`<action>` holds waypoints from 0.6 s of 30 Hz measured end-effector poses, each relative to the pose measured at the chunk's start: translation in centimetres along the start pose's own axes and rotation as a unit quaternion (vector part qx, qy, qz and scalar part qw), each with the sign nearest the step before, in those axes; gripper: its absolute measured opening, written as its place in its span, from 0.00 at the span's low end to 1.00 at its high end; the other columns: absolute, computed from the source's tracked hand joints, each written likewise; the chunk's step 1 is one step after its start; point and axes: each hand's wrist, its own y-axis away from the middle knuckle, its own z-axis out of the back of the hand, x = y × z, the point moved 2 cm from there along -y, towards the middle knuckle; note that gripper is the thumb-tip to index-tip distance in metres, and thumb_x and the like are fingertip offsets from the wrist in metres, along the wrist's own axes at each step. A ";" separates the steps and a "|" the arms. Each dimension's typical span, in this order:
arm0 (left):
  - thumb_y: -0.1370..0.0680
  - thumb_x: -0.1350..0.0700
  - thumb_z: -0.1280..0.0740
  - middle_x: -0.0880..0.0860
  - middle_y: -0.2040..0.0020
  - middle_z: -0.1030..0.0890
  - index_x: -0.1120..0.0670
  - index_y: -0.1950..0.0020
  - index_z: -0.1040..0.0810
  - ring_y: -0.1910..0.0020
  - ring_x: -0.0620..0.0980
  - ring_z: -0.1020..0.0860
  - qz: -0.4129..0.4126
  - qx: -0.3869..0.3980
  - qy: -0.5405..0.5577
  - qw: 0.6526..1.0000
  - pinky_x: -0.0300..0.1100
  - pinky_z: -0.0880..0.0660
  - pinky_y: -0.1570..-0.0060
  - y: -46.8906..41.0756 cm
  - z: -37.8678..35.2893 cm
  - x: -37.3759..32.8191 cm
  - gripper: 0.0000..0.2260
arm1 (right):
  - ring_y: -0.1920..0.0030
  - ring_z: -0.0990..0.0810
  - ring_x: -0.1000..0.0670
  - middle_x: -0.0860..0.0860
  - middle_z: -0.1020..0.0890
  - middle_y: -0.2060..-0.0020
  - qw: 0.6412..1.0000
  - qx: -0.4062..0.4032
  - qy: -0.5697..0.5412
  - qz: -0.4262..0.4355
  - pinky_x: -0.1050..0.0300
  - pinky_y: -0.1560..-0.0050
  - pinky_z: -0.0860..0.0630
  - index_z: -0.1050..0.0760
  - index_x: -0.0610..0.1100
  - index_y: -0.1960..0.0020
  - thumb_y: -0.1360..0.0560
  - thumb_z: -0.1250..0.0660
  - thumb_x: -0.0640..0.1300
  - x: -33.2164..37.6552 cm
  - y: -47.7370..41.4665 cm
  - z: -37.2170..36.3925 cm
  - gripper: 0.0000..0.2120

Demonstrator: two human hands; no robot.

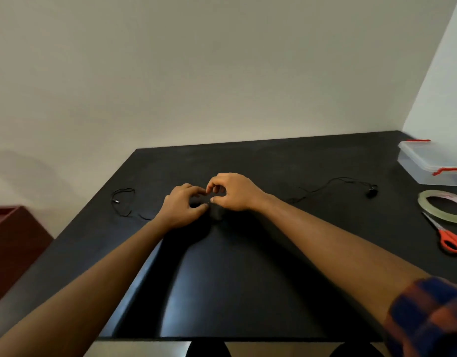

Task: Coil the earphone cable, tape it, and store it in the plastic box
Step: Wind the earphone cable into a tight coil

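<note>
Black table (248,279) against a plain wall. Near its far right corner sits the box (428,163), with tape (443,206) and scissors (451,240) along the right edge, well apart from the hands. Mid-table, left hand (183,204) and right hand (235,193) meet with fingers curled, pinching the cable (322,185) — its ends trail toward the left and right edges.

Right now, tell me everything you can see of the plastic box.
The plastic box is clear, see-through plastic, rectangular with rounded corners. Its lid is on top, and it has a red clasp at its far end and another at its near end. Nothing shows inside it. It stands flat at the far right corner of the black table, with its right side cut off by the picture's edge. Only the table touches it. The tape roll lies apart from it, nearer the person.
</note>
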 end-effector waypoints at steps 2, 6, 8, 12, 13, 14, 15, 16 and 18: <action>0.30 0.44 0.37 0.50 0.45 0.21 0.48 0.41 0.18 0.42 0.52 0.24 0.029 -0.033 0.033 0.999 0.57 0.26 0.40 1.3 2.0 2.1 0.21 | 0.51 0.21 0.56 0.59 0.21 0.52 1.000 0.010 0.009 0.013 0.49 0.47 0.20 0.20 0.57 0.44 0.26 0.30 0.54 1.6 -1.6 -1.2 0.10; 0.32 0.60 0.40 0.51 0.47 0.19 0.50 0.48 0.15 0.45 0.52 0.21 0.086 -0.083 0.027 0.992 0.48 0.26 0.44 2.7 5.7 6.8 0.18 | 0.50 0.22 0.57 0.59 0.20 0.51 0.999 0.037 0.009 0.035 0.51 0.48 0.21 0.19 0.57 0.44 0.25 0.31 0.60 5.1 -4.8 -3.9 0.13; 0.29 0.67 0.39 0.52 0.47 0.18 0.51 0.50 0.14 0.47 0.50 0.21 0.109 -0.099 0.013 0.989 0.43 0.28 0.48 3.2 7.2 9.0 0.18 | 0.50 0.23 0.57 0.59 0.20 0.50 0.997 0.055 0.015 0.043 0.53 0.50 0.23 0.19 0.57 0.41 0.26 0.33 0.64 6.8 -6.3 -5.6 0.18; 0.29 0.66 0.40 0.53 0.47 0.16 0.54 0.49 0.13 0.47 0.51 0.20 0.114 -0.083 0.025 0.990 0.41 0.28 0.46 3.8 8.9 10.9 0.18 | 0.50 0.25 0.55 0.58 0.22 0.51 0.996 0.066 0.032 0.043 0.54 0.54 0.30 0.20 0.57 0.38 0.28 0.36 0.73 9.5 -8.1 -8.6 0.27; 0.30 0.62 0.40 0.52 0.48 0.15 0.55 0.49 0.13 0.47 0.50 0.20 0.115 -0.066 0.035 0.991 0.41 0.28 0.46 4.1 9.0 11.0 0.18 | 0.51 0.26 0.55 0.59 0.23 0.53 0.996 0.073 0.038 0.042 0.54 0.55 0.30 0.20 0.57 0.39 0.29 0.35 0.73 10.1 -8.4 -9.3 0.27; 0.32 0.59 0.41 0.51 0.49 0.15 0.55 0.49 0.14 0.48 0.50 0.19 0.113 -0.047 0.038 0.992 0.41 0.28 0.47 4.5 9.1 11.1 0.19 | 0.53 0.25 0.55 0.59 0.24 0.55 0.994 0.081 0.050 0.046 0.54 0.56 0.30 0.19 0.56 0.41 0.29 0.34 0.72 10.7 -8.7 -10.1 0.26; 0.32 0.58 0.42 0.51 0.50 0.15 0.55 0.49 0.14 0.49 0.50 0.19 0.106 -0.027 0.031 0.994 0.42 0.27 0.49 4.8 9.1 11.1 0.20 | 0.54 0.24 0.54 0.59 0.24 0.56 0.993 0.084 0.064 0.048 0.54 0.58 0.29 0.18 0.55 0.44 0.29 0.32 0.70 11.2 -8.9 -10.7 0.23; 0.32 0.58 0.42 0.52 0.51 0.15 0.55 0.49 0.14 0.50 0.50 0.19 0.094 -0.005 0.015 0.995 0.42 0.27 0.49 5.1 9.0 11.1 0.20 | 0.54 0.22 0.52 0.58 0.23 0.57 0.993 0.079 0.069 0.046 0.54 0.59 0.28 0.17 0.55 0.46 0.28 0.31 0.66 11.4 -9.1 -11.1 0.19; 0.31 0.57 0.42 0.53 0.50 0.15 0.56 0.48 0.14 0.50 0.51 0.19 0.083 0.018 -0.006 0.996 0.45 0.25 0.48 5.4 8.7 11.0 0.20 | 0.53 0.18 0.49 0.56 0.19 0.57 0.997 0.059 0.051 0.028 0.55 0.59 0.29 0.17 0.55 0.50 0.26 0.29 0.59 11.3 -9.4 -11.3 0.11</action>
